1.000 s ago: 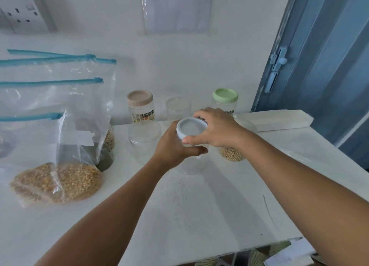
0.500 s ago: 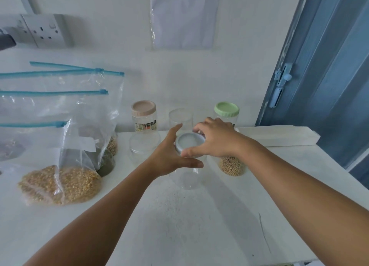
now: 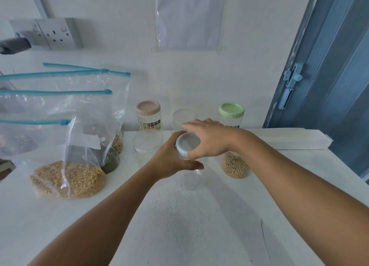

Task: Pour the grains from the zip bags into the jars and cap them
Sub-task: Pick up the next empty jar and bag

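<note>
- Head view, hands: the left hand (image 3: 171,157) wraps the upper wall of a clear, empty plastic jar (image 3: 189,175) standing on the white tabletop (image 3: 199,225), thumb lying across its front. The right hand (image 3: 209,139) arches over the jar's mouth, its fingers and thumb curled round the rim of the pale grey-blue round lid (image 3: 187,144).
- Head view, change: compared with a second ago, the jar has come down from a slightly raised position to rest on the tabletop, while the lid stays seated on the mouth and the right hand has turned about it. This suggests the lid is being unscrewed, since the jar holds no grain; whether it is loosening or tightening cannot be told.
- Head view, task items: at left, several clear zip bags with blue sliders stand together; the nearest zip bag (image 3: 67,177) holds yellow grain. Just right of the hands, a clear jar with pale beans (image 3: 235,166) sits partly filled. Behind stand a beige-lidded jar (image 3: 148,114), a green-lidded jar (image 3: 231,113) and two clear uncapped jars (image 3: 147,145).
- Head view, meaning: judged from this, one jar has received grain and most bags remain full, so the task is at an early stage.
</note>
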### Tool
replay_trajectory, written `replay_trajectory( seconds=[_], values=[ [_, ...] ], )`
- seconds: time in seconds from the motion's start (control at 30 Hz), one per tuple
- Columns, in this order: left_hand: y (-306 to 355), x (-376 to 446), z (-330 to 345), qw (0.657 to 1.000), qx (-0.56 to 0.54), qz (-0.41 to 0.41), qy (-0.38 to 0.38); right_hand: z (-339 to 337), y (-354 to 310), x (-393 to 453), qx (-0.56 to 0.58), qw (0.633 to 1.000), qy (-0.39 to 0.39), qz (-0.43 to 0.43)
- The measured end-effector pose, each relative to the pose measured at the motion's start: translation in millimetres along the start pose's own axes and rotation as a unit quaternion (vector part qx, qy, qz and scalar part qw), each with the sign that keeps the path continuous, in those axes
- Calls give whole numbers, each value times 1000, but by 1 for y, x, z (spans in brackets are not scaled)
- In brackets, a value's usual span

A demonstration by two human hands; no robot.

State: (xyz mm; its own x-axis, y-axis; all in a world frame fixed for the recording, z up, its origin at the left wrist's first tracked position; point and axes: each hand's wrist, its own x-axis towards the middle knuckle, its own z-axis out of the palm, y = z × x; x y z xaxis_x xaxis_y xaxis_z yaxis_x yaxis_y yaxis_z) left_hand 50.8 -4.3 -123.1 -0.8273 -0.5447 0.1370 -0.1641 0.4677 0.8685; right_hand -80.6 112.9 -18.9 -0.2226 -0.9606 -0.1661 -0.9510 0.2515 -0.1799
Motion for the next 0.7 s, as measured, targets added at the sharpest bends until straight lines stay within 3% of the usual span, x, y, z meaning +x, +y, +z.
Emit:
replay_trajectory(
  seconds=[0.13, 0.2, 0.33, 0.47, 0.53, 0.7],
  values=[
    [3, -2, 2, 1000, 16, 6, 1, 5, -3, -3, -66, 994, 57, 68],
    [3, -3, 2, 1000, 15, 6, 2, 5, -5, -5, -59, 996, 55, 47],
    [1, -2, 2, 1000, 8, -4, 4, -6, -5, -7, -12, 1000, -24, 9],
    [0, -2, 2, 1000, 8, -2, 0, 8, -7, -3, -73, 996, 26, 49],
    [0, -3, 2, 1000, 5, -6, 2, 12, -6, 0, -34, 998, 42, 39],
    [3, -4, 3, 1000, 11, -7, -1, 3, 2, 1, 10, 1000, 11, -15]
  ],
)
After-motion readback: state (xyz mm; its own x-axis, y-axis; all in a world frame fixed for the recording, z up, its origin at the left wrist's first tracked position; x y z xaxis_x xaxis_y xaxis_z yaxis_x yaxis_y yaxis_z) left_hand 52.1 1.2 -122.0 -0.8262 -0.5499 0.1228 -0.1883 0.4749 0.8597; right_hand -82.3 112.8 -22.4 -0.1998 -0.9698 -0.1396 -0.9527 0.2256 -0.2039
